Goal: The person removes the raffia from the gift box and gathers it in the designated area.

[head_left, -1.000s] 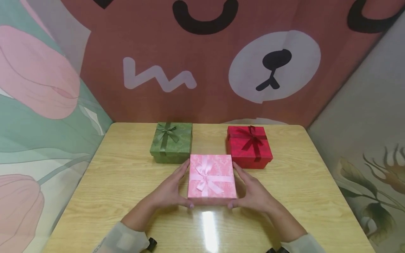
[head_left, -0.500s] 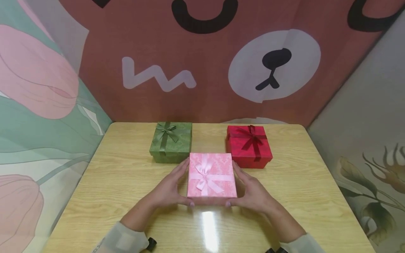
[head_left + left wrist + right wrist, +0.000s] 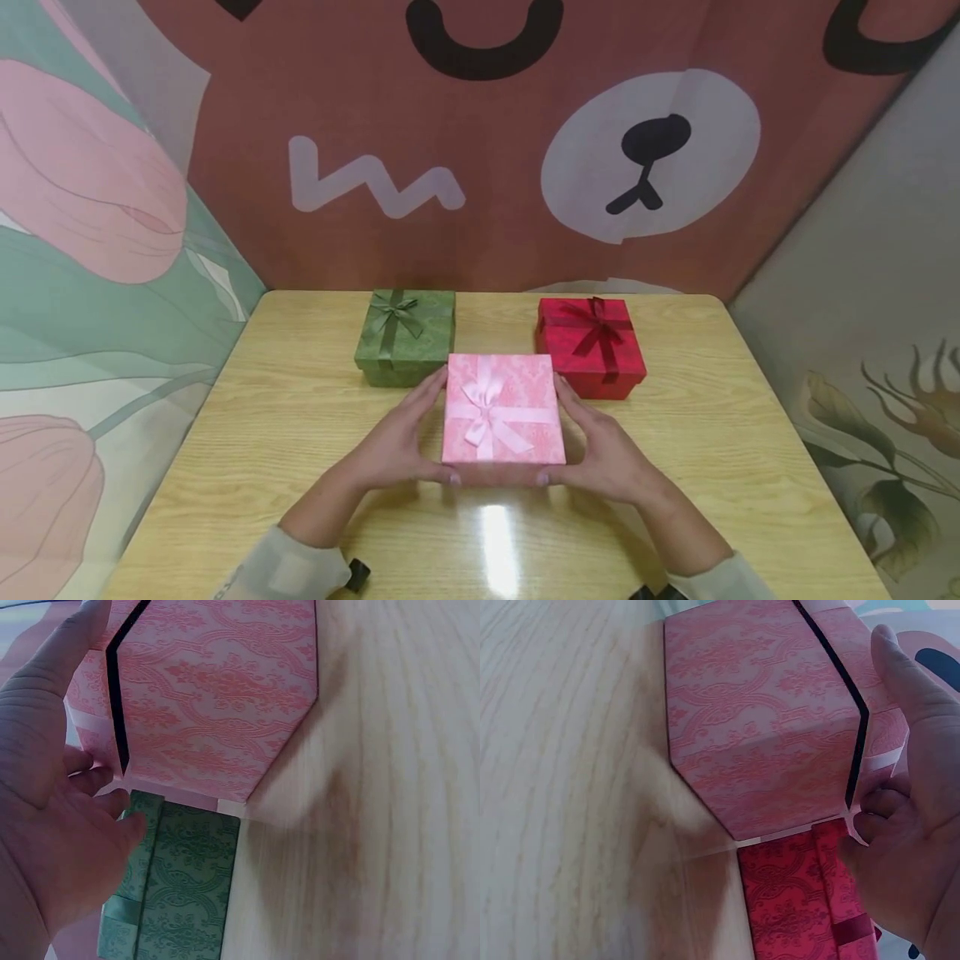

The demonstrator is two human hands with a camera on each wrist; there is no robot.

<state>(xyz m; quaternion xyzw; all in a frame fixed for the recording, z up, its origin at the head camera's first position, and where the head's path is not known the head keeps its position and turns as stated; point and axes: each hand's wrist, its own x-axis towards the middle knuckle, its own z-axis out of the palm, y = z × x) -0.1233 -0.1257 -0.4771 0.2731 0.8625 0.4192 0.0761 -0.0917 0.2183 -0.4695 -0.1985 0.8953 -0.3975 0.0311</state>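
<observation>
A square pink gift box [image 3: 525,379] with a pale pink ribbon and bow stands in the middle of the head view. My left hand [image 3: 393,446] grips its lid from the left, thumb at the near corner and fingers along the side. On the opposite side my right hand [image 3: 611,450] holds the lid the same way. In both wrist views a dark strip separates the lid from the patterned base [image 3: 225,697], whose lower edge is close to the tabletop. Most of the far side is hidden.
Behind to the left is a green gift box [image 3: 427,354] with a green bow; behind to the right stands a red gift box [image 3: 558,358] with a dark red bow. The wooden table [image 3: 285,433] meets a printed curtain [image 3: 495,250] at its back edge.
The pink lid's top has shifted up in the head view and looks slightly larger, with both hands moving along with it. More of the front below it shows. The green and red boxes stay put.
</observation>
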